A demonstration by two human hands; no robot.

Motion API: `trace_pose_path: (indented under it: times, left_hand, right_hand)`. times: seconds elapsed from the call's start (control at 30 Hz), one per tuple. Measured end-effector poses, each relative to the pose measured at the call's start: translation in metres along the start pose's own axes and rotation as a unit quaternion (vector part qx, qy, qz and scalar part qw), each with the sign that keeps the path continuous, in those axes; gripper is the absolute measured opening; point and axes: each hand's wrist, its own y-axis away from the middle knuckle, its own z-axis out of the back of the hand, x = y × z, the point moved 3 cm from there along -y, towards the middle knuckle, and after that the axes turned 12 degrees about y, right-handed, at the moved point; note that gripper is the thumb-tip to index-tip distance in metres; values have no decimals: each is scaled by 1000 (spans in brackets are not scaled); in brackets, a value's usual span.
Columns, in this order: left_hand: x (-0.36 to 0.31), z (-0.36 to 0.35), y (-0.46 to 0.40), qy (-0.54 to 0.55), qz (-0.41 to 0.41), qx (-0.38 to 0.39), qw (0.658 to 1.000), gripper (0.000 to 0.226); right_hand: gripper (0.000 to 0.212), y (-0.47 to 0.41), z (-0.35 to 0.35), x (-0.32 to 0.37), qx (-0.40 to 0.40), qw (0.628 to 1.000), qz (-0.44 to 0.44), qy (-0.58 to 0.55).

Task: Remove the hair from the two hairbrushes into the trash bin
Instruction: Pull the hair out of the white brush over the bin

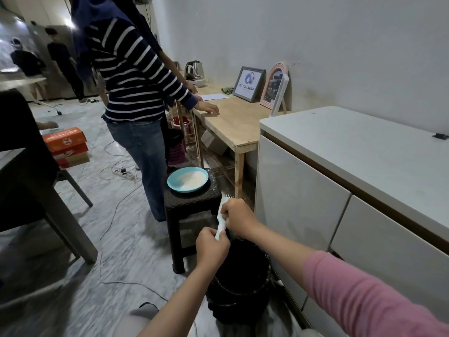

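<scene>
Hairbrush [221, 218] above black trash bin [243, 288]

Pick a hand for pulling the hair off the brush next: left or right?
Right hand: it's already at the bristle end of the hairbrush, while the left hand grips the handle over the trash bin.
</scene>
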Motion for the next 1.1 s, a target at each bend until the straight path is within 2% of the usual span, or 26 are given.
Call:
trace_pose_path:
  times: [0.17, 0.3, 0.43, 0.5, 0.53, 0.57, 0.77, 0.83, 1.0, 1.1]
  left_hand:
    - [8, -4, -1, 51, 69, 34, 996, 46]
    - [4, -5, -3, 112, 135, 35, 984, 47]
    - [1, -3, -9, 199, 228, 4, 953, 31]
    - [6, 3, -13, 220, 236, -19, 946, 31]
    - [9, 5, -13, 223, 232, -23, 947, 33]
    - [11, 7, -13, 222, 229, -24, 948, 35]
    - [18, 16, -10, 175, 177, -16, 969, 38]
    - [19, 18, -12, 162, 158, -15, 974, 38]
    - [14, 23, -9, 167, 140, -9, 976, 24]
    - [8, 22, -4, 184, 133, 3, 974, 15]
  right_hand:
    - [18, 4, -13, -10, 21, 998, -16, -58]
    - [13, 2, -12, -22, 6, 979, -92, -181]
    - [6, 0, -9, -27, -35, 911, -205, -357]
    - [8, 0, -8, -29, -54, 868, -248, -425]
    - [7, -1, -7, -31, -59, 859, -263, -435]
    - [5, -1, -6, -34, -61, 860, -272, -427]
    - [8, -5, -15, -55, -18, 928, -262, -263]
    - [18, -7, -20, -60, 9, 943, -247, -223]
    - [67, -10, -30, -62, 138, 953, -190, -191]
    - [73, -9, -26, -61, 146, 946, -177, -228]
